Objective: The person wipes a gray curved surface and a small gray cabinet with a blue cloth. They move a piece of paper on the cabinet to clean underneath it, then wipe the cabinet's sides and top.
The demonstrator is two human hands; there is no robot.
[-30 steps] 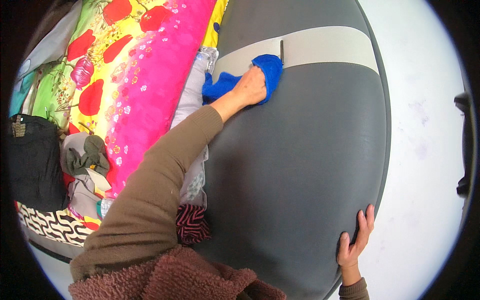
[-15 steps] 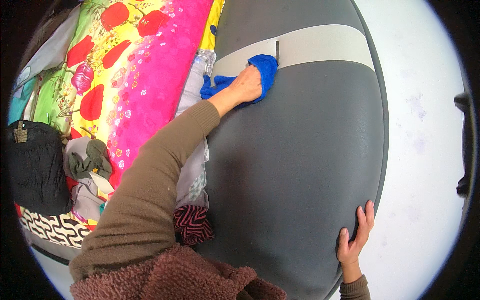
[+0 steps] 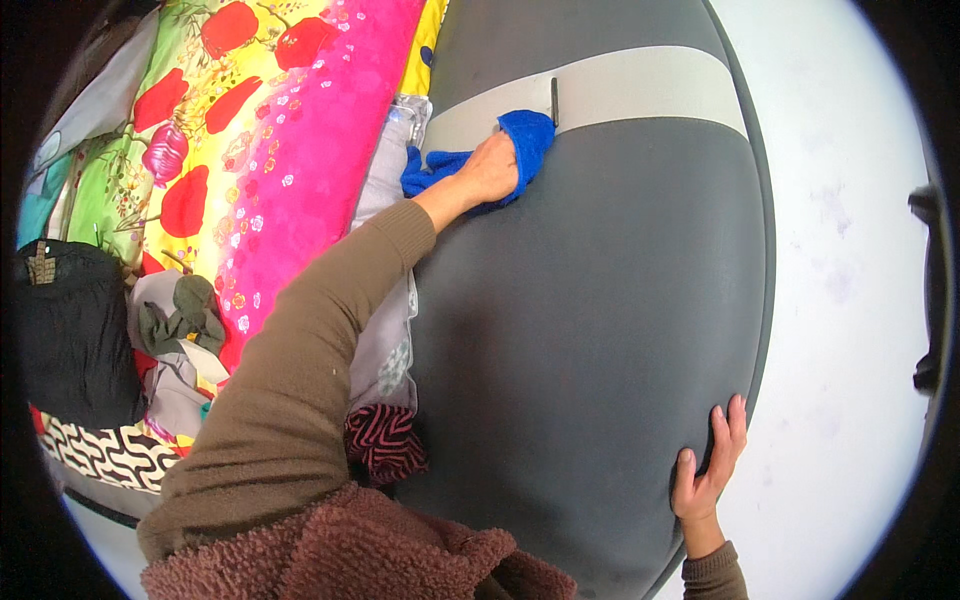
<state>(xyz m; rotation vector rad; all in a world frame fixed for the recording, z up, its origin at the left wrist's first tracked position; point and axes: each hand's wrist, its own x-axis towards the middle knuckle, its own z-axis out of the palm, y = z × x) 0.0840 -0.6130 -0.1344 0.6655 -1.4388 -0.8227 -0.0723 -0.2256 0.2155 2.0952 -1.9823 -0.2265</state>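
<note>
My left hand (image 3: 490, 168) presses a blue cloth (image 3: 528, 143) against a dark grey padded panel (image 3: 590, 300), just below its beige band (image 3: 640, 85). The cloth wraps over my fingers, and its loose end trails to the left. Close above the cloth, a thin dark bar (image 3: 555, 101) stands out on the band. My right hand (image 3: 708, 480) rests with fingers spread on the panel's right edge, low in the picture, and holds nothing.
Left of the panel lies bright floral bedding (image 3: 310, 150) beside a pale grey pillow or cover (image 3: 380, 350). A black garment (image 3: 80, 340), crumpled clothes (image 3: 180, 320) and a striped dark red cloth (image 3: 385, 440) lie nearer. A white wall or floor (image 3: 840, 300) runs along the right.
My left hand and the blue cloth have shifted very slightly to the left. My right hand stays almost where it was on the panel's edge.
</note>
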